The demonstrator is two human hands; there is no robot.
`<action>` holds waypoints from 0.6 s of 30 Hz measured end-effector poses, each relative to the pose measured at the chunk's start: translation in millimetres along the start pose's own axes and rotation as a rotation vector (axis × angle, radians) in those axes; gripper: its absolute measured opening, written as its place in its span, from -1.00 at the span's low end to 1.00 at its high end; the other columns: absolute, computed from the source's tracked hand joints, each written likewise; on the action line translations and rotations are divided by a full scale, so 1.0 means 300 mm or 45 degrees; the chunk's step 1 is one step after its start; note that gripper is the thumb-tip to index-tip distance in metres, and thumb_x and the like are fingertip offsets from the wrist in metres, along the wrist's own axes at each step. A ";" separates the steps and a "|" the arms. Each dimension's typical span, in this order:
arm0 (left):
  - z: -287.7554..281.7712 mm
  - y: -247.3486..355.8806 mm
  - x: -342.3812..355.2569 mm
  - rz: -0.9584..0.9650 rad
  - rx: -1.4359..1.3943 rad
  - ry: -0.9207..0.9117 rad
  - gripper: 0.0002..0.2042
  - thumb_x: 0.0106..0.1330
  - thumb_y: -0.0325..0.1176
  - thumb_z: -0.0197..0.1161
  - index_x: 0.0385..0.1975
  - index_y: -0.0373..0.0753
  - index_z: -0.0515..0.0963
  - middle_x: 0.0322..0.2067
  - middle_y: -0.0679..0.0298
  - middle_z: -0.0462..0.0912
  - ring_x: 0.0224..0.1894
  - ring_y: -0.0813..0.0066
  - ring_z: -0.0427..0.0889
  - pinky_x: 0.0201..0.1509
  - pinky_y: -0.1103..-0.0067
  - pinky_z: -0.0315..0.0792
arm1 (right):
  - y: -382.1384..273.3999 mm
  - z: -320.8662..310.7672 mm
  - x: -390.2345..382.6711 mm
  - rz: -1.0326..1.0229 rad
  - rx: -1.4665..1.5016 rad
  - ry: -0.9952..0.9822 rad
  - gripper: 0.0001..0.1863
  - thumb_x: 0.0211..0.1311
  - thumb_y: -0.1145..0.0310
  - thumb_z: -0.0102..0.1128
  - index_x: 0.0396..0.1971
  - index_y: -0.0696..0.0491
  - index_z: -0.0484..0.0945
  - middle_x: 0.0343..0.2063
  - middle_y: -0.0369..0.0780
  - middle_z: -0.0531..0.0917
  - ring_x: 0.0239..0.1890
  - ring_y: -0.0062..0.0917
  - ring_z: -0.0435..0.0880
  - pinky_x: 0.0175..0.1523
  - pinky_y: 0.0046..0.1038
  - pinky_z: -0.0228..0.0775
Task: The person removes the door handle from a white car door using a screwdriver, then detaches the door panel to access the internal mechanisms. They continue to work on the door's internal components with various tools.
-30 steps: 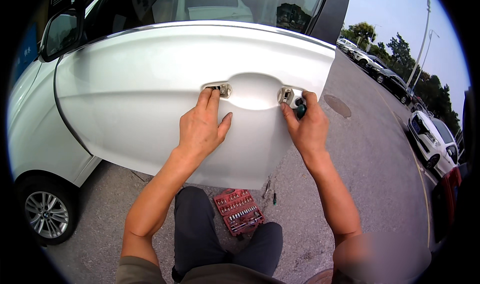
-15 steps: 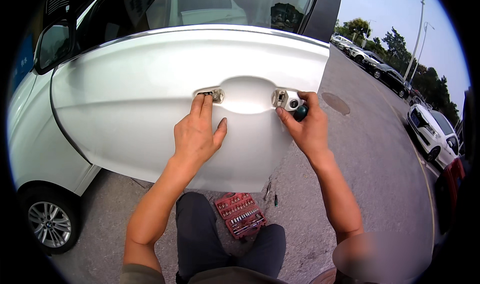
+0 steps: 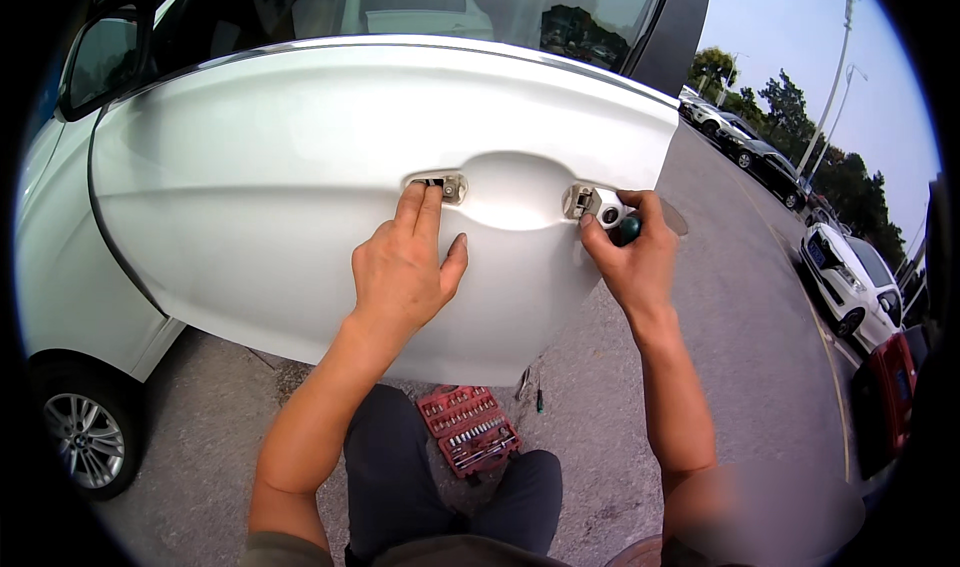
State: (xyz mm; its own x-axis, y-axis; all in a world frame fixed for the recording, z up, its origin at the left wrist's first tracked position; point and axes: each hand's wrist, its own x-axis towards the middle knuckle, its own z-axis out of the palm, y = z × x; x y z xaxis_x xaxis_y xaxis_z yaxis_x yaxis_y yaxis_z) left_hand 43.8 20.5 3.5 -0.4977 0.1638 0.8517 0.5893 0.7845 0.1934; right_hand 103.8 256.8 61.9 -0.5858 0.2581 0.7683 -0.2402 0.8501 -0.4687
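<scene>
A white car door [image 3: 270, 147] fills the middle of the view, its outer pull handle absent and two handle openings exposed. My left hand [image 3: 395, 272] has its index and middle fingertips at the front opening [image 3: 453, 188], thumb held apart; the tips partly hide it. At the rear opening [image 3: 577, 202], my right hand [image 3: 643, 267] pinches a white lock cylinder cap [image 3: 607, 200] with a dark round keyhole face. A dark green rounded tool handle [image 3: 628, 230] sits within the right hand's grip; the rest of that tool is hidden.
On the ground below the door lies an opened red socket set case [image 3: 470, 429] between my knees. Beside it are a thin green-handled screwdriver [image 3: 540, 399] and another slim tool. A side mirror [image 3: 103, 62] and front wheel [image 3: 85, 442] stand left; parked cars [image 3: 850, 272] line the right.
The view has shifted slightly, so the door openings and both hands appear further right. Both hands keep the same hold and position on the door.
</scene>
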 end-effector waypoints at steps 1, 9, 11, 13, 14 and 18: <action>0.000 -0.004 -0.002 -0.030 -0.013 -0.016 -0.45 0.15 -0.20 0.34 0.10 -0.38 0.45 0.10 -0.01 0.52 -0.30 0.12 0.70 -0.32 0.36 0.58 | -0.001 0.012 -0.005 -0.042 -0.019 0.031 -0.55 0.02 0.25 0.44 -0.18 0.21 0.51 -0.56 -0.15 0.64 -0.54 -0.55 0.62 -0.40 -0.49 0.46; 0.042 -0.015 -0.006 0.055 -0.116 0.115 -0.46 0.04 -0.31 0.39 0.05 -0.40 0.48 0.04 0.06 0.55 -0.40 0.24 0.68 -0.42 0.47 0.54 | 0.004 -0.018 -0.022 -0.015 -0.043 0.001 -0.52 0.08 0.27 0.46 -0.06 0.20 0.54 -0.55 -0.23 0.65 -0.51 -0.66 0.59 -0.38 -0.59 0.43; 0.043 -0.032 -0.011 0.056 -0.111 0.133 -0.47 0.03 -0.33 0.39 0.03 -0.41 0.49 0.03 0.06 0.55 -0.41 0.25 0.68 -0.42 0.48 0.54 | 0.014 -0.009 -0.029 -0.002 -0.017 -0.033 -0.50 0.09 0.27 0.45 -0.01 0.18 0.53 -0.52 -0.23 0.66 -0.50 -0.66 0.59 -0.37 -0.60 0.42; 0.044 -0.040 -0.009 0.056 -0.133 0.162 -0.49 0.03 -0.36 0.38 0.02 -0.41 0.50 0.02 0.05 0.56 -0.41 0.26 0.68 -0.41 0.48 0.54 | 0.018 -0.012 -0.035 0.009 0.008 -0.052 -0.48 0.10 0.28 0.44 0.04 0.17 0.52 -0.49 -0.23 0.67 -0.49 -0.66 0.58 -0.35 -0.60 0.41; 0.046 -0.043 -0.005 0.070 -0.136 0.179 -0.50 0.02 -0.37 0.37 0.02 -0.40 0.51 0.02 0.06 0.56 -0.46 0.30 0.64 -0.44 0.49 0.52 | 0.020 -0.011 -0.037 0.014 0.030 -0.057 -0.47 0.11 0.28 0.43 0.06 0.17 0.51 -0.47 -0.22 0.67 -0.49 -0.66 0.58 -0.35 -0.60 0.41; 0.042 -0.045 0.002 0.078 -0.192 0.147 -0.53 0.04 -0.44 0.32 0.02 -0.41 0.51 0.02 0.03 0.56 -0.44 0.27 0.64 -0.42 0.48 0.53 | 0.006 -0.014 -0.042 0.069 0.030 -0.069 -0.46 0.14 0.27 0.41 0.09 0.17 0.50 -0.43 -0.21 0.67 -0.42 -0.67 0.57 -0.29 -0.59 0.41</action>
State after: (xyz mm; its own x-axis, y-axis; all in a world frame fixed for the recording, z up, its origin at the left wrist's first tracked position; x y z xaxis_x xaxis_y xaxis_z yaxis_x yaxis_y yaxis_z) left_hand 27.6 17.4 -4.7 -0.3865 0.1322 0.9128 0.7093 0.6752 0.2026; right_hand 114.1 257.0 53.4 -0.6395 0.2775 0.7170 -0.2248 0.8243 -0.5196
